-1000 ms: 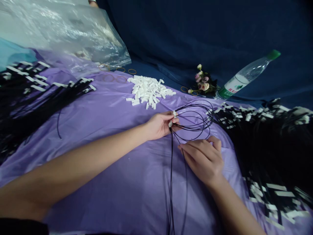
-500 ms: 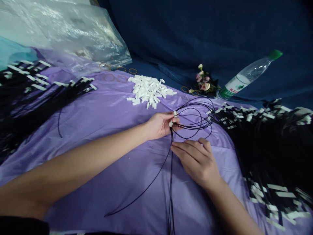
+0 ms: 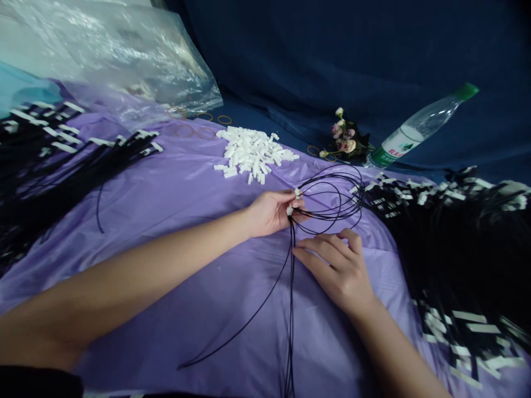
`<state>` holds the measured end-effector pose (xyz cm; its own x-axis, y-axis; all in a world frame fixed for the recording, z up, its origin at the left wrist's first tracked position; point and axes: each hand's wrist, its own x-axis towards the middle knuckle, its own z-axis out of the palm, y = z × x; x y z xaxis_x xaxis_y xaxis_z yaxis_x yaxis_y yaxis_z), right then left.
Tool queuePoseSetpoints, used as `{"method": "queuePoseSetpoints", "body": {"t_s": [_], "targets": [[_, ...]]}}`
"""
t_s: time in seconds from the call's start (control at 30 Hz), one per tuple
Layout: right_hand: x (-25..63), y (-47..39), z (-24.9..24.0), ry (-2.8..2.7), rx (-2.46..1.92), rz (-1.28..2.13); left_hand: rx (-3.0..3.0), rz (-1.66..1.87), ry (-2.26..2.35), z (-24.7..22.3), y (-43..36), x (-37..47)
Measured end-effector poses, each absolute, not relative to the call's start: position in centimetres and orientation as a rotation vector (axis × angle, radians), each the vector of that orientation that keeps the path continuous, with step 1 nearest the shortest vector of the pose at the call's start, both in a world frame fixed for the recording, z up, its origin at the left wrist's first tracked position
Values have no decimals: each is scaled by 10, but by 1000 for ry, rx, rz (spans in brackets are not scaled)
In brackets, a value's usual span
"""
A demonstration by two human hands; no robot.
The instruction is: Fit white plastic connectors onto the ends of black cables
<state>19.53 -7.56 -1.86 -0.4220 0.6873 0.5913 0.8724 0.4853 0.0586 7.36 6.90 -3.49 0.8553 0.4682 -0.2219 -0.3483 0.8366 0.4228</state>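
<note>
My left hand (image 3: pixel 276 213) is closed on a bundle of thin black wires (image 3: pixel 352 207) with small white plastic pieces (image 3: pixel 289 210) at their ends, like connectors. To the right of its fingers the wires curl in several loops. Other ends hang straight down from the hand, and one strand (image 3: pixel 249 320) bends off toward the lower left. My right hand (image 3: pixel 338 265) is just right of the hanging wires, palm down, its fingers bent and slightly apart. One fingertip is at the wires; whether it touches them I cannot tell.
Beyond my left hand lies a pile of loose white pieces (image 3: pixel 253 152) on the purple sheet (image 3: pixel 199 276). Black wire bundles lie left (image 3: pixel 83 182) and right (image 3: pixel 456 249). Behind are rubber bands (image 3: pixel 224 119), a clear plastic bag (image 3: pixel 136 61), artificial flowers (image 3: pixel 346 138) and a tilted bottle (image 3: pixel 418 130).
My right hand's fingertips have loosened and parted a little beside the hanging wires, which have shifted slightly right. My left hand stays in place with the bundle.
</note>
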Motion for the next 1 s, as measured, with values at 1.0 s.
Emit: {"method": "queuePoseSetpoints", "body": {"t_s": [1.0], "targets": [[192,-74,-23,-2071,-1471,-152,395,440,333,-35,70,73]]}}
